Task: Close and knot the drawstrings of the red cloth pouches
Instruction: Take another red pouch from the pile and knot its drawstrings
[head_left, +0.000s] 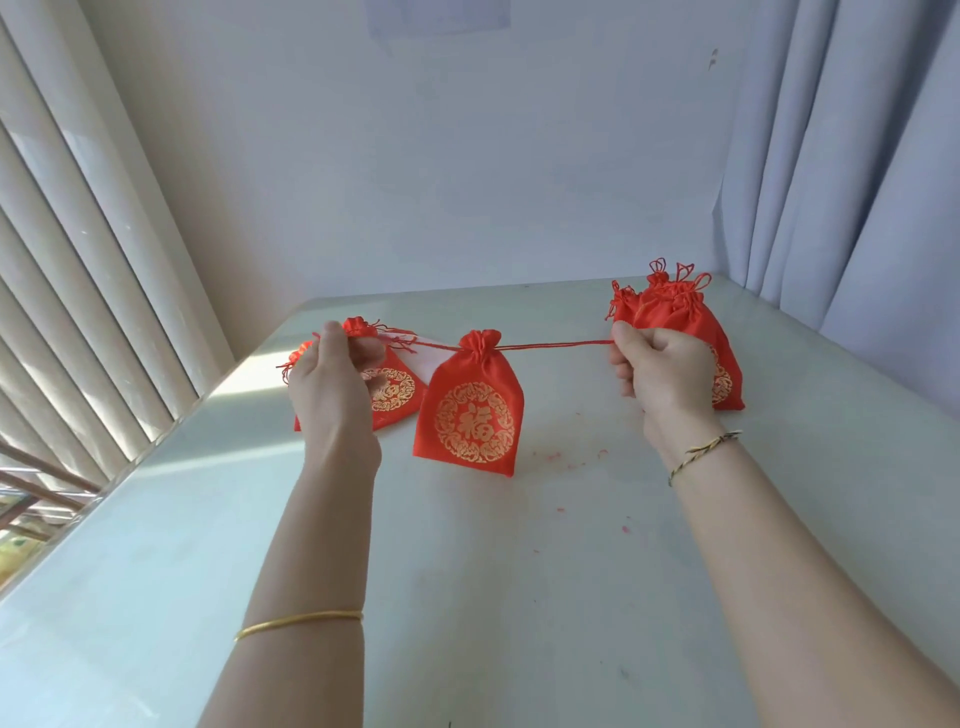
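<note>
At centre frame, a red pouch (470, 402) hangs just above the tabletop (519, 571), its mouth gathered shut as its drawstring (556, 344) is stretched taut to both sides. The left hand (332, 384) pinches one end, the right hand (662, 371) is fisted on the other; the knot appears yet to be tied. Right of centre, behind the right hand, a heap of pouches (675, 312) looks cinched and finished. Left of centre, more pouches (392, 392) lie flat behind the left hand, seemingly awaiting their turn.
</note>
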